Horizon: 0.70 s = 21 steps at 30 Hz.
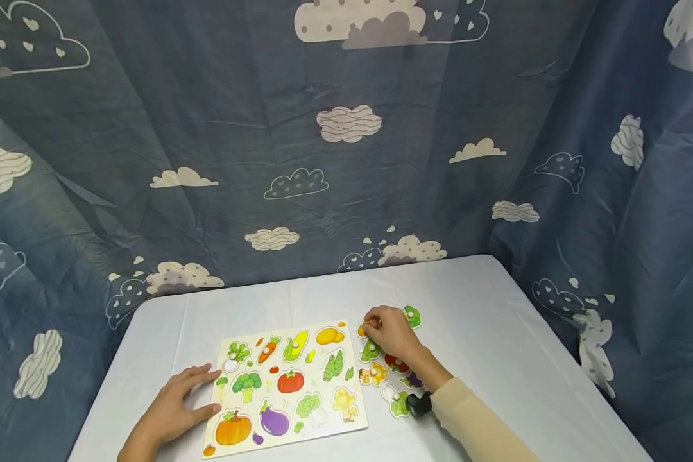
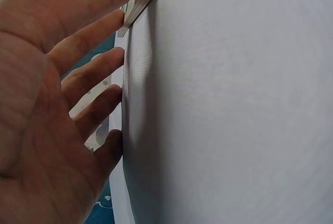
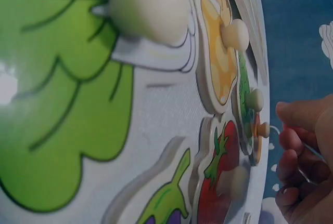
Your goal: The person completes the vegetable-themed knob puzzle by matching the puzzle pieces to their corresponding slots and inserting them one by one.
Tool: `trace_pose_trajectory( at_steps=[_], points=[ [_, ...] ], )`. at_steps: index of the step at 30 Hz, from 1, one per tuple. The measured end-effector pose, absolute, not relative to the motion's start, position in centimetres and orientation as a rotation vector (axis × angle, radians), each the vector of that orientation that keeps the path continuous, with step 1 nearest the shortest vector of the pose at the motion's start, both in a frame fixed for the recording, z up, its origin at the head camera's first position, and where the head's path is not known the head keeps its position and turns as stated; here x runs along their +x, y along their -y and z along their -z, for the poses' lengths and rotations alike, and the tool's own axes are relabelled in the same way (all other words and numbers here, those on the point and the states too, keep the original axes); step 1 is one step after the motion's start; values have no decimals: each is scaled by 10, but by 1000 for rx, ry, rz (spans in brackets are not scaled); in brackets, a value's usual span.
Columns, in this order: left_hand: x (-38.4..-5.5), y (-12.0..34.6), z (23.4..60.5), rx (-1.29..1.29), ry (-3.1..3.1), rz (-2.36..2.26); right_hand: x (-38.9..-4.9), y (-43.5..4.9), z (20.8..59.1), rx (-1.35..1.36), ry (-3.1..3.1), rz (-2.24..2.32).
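A white vegetable puzzle board lies on the table. My left hand rests at its left edge, fingers spread and thumb touching the border. In the left wrist view that hand shows its palm beside the board's edge. Over the loose knobbed pieces right of the board is my right hand, fingers bent down at a small orange piece. The right wrist view shows the fingertips close to that orange piece's knob, with a narrow gap visible between them.
Loose pieces near the right hand include a green one, a leafy green one, a tomato, a mushroom, an eggplant and a cabbage. A cloud-patterned curtain stands behind the white table.
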<state>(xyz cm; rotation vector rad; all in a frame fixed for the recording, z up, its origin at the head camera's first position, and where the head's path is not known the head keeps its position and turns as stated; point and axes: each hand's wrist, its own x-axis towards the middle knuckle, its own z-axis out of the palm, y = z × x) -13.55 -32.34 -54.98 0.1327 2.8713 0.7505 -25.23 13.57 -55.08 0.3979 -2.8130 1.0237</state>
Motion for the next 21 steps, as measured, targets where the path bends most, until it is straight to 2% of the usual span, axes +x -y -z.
trace_pose_trajectory(
  at_steps=[21],
  points=[
    [-136,324,551,114,-2865,-769,-253,-136,560,144,2863,-996]
  ],
)
